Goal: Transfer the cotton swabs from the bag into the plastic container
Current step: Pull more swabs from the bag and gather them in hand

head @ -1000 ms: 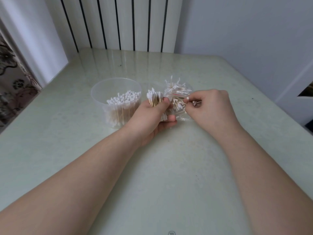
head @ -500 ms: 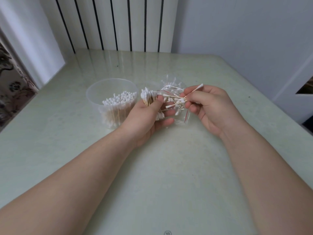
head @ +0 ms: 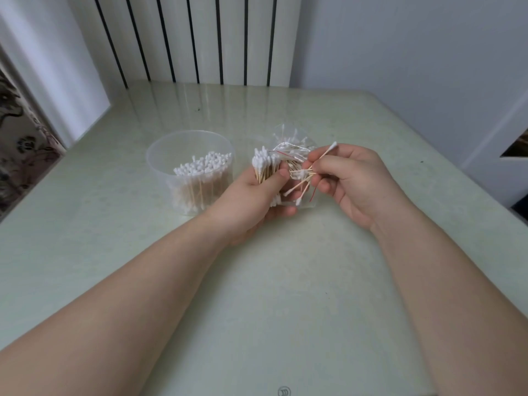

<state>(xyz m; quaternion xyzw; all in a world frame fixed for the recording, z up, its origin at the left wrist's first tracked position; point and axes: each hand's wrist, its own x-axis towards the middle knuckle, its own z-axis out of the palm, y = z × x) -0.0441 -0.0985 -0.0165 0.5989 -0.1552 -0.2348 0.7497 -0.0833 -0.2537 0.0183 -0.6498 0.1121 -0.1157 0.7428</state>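
Note:
A round clear plastic container (head: 160,155) stands on the table at the centre left, part filled with upright cotton swabs (head: 204,167). Just right of it my left hand (head: 251,201) grips a bundle of swabs (head: 264,164) upright, white tips on top. Behind and between my hands lies the clear bag (head: 294,144) with a red strip, loose swabs still inside. My right hand (head: 354,181) pinches a few swabs (head: 323,155) at the bag's mouth, one sticking up to the right.
The pale green table (head: 271,295) stretches toward me. A white radiator (head: 200,38) stands against the far wall. The table's left edge borders a patterned curtain (head: 17,144), and its right edge runs near a white wall.
My right hand has turned palm-up and drawn a few swabs out of the bag toward the right. My left hand keeps its bundle, almost in the same place.

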